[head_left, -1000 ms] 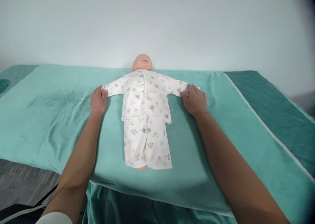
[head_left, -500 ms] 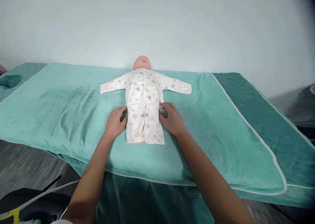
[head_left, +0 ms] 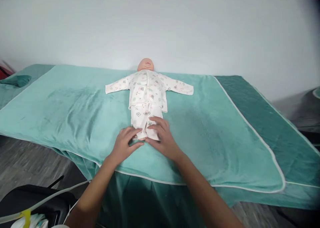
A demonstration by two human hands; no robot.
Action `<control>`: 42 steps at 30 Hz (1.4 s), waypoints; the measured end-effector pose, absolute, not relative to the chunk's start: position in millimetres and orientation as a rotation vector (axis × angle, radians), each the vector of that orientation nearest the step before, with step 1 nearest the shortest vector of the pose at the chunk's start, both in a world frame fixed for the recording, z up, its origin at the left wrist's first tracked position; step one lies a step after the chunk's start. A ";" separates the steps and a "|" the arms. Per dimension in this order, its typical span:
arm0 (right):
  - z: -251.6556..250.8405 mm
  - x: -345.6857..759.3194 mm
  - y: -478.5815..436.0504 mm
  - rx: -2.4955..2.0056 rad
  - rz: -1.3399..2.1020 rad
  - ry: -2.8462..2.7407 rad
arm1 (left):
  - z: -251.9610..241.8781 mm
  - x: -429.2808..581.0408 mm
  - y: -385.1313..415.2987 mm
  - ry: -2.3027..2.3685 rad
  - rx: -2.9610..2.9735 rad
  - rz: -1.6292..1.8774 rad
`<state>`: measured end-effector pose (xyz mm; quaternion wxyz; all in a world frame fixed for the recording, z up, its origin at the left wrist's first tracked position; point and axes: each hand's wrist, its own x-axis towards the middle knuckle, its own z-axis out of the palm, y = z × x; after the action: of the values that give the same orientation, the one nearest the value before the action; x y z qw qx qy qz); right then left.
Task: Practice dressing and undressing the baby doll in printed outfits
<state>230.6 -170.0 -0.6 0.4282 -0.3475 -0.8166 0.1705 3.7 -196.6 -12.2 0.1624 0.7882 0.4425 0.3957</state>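
A baby doll [head_left: 146,64] lies on its back on a teal blanket [head_left: 75,104], dressed in a white printed top [head_left: 148,89] with sleeves spread out and matching white trousers [head_left: 142,116]. My left hand [head_left: 125,144] rests at the left trouser hem with fingers spread. My right hand [head_left: 161,138] lies flat over the right trouser leg near its hem, fingers stretched out. Neither hand holds anything.
The blanket's white-piped front edge [head_left: 162,181] hangs over a darker teal cover [head_left: 270,101] on the table, against a white wall. A folded dark teal cloth [head_left: 16,80] lies at far left. A black object with a pale tube [head_left: 37,204] sits on the floor at lower left.
My hands slid from the sleeve cuffs down to the doll's waist, then to the trouser hems. The view has pulled back from the table.
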 end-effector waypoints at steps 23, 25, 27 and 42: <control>16.7 222.4 -173.1 -0.826 0.352 -1.984 | -23.2 0.5 -208.9 1.498 2.221 1.335; 16.0 235.0 -160.3 -0.921 0.383 -1.835 | -25.1 -2.1 -213.2 1.511 2.198 1.336; 12.9 245.0 -151.5 -1.008 0.448 -1.742 | -25.8 -5.0 -217.3 1.509 2.144 1.346; 6.7 262.6 -154.6 -1.013 1.168 -1.796 | -17.2 -18.3 -223.1 1.395 1.571 1.322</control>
<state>262.6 -154.6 6.7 0.3763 -0.3962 -0.7021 0.4567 -18.3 -223.1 -17.2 0.3238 0.5989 0.5317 0.5038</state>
